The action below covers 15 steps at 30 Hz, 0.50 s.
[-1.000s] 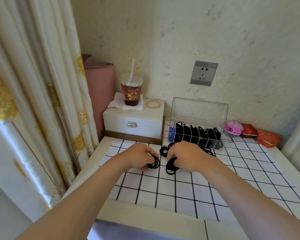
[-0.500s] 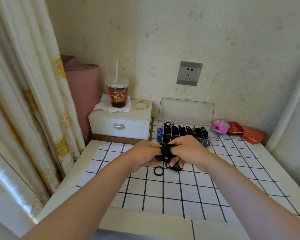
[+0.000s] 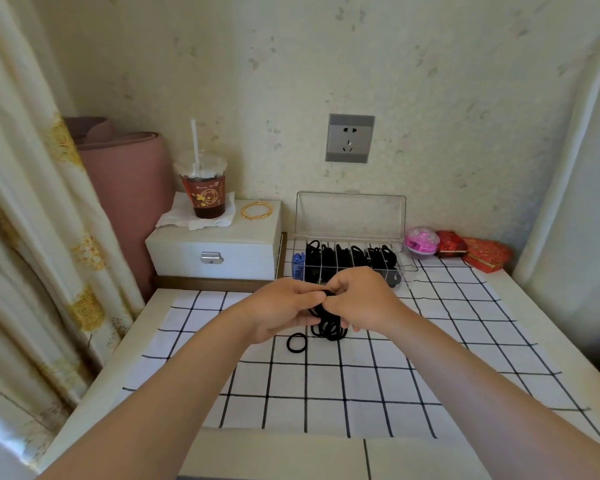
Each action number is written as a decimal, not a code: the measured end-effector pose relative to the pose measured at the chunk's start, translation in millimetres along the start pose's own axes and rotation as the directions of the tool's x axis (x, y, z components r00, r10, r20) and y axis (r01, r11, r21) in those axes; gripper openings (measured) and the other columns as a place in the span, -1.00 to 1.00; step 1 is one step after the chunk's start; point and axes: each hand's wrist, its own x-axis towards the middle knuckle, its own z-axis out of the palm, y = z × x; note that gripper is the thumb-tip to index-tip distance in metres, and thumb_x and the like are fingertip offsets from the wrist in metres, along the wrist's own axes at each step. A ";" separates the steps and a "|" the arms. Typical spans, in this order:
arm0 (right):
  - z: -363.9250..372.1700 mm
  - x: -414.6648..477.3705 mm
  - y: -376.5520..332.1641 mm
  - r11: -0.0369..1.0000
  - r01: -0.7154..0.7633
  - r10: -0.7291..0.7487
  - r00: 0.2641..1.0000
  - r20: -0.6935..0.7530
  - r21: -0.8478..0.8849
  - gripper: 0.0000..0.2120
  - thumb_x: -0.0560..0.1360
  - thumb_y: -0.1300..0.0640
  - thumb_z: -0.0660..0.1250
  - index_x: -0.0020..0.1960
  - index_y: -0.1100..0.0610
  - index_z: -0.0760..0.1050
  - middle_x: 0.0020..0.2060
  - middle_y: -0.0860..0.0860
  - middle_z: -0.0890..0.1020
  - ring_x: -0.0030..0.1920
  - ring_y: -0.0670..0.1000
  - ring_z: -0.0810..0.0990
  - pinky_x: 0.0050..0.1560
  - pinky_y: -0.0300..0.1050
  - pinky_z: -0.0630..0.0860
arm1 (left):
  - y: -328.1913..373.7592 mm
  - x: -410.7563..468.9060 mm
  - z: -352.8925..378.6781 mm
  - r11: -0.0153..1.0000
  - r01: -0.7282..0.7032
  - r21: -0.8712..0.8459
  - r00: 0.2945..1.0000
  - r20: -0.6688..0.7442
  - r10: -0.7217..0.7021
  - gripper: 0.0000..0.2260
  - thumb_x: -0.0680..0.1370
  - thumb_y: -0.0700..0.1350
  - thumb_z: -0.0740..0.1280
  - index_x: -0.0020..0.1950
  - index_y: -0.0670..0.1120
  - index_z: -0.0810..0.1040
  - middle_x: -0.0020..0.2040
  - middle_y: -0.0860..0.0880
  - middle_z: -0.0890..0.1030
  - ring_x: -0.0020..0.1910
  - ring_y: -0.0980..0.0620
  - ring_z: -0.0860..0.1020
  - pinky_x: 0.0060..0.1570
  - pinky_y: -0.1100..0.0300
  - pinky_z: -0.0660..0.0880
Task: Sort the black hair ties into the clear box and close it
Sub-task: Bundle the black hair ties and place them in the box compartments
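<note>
a pale worktop (image 3: 278, 452) fills a narrow nook, covered for most of its width by a white cloth with a black grid (image 3: 361, 393). above the middle of the cloth the left hand (image 3: 284, 313) and right hand (image 3: 364, 299) meet, the fingers of both curled in and clamped on one bunch of black hair ties (image 3: 328, 329) that hangs between them. a single loose hair tie (image 3: 297, 342) lies flat on the cloth just below the left hand.

behind the hands, at the back of the worktop, stands the clear box (image 3: 350, 216), its lid upright against the wall. its divided compartments hold more black ties (image 3: 343, 254), with something blue (image 3: 298, 265) in the leftmost one.

to the left of it is a white jewellery box (image 3: 215, 251), carrying an iced drink cup with a straw (image 3: 203, 188) on a tissue (image 3: 184, 218) and a gold bangle (image 3: 257, 210). to the right of the clear box are a pink round case (image 3: 421, 240) and two red boxes (image 3: 465, 247).

the wall is speckled cream with a grey socket (image 3: 350, 138). a pink rolled mat (image 3: 125, 174) stands in the left corner beside a cream curtain with gold print (image 3: 32, 220).
</note>
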 end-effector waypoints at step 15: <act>-31.4 -5.5 18.8 0.850 -0.185 0.075 0.969 0.235 0.493 -0.67 0.50 0.07 0.47 0.23 0.11 0.56 0.07 0.09 0.69 -0.02 0.08 0.73 -0.29 -0.07 0.61 | 3.9 3.5 4.6 0.997 -0.082 0.009 0.996 -0.026 0.082 -0.74 0.61 -0.22 0.32 0.30 -0.13 0.55 0.17 -0.13 0.66 0.15 -0.02 0.64 0.12 0.16 0.58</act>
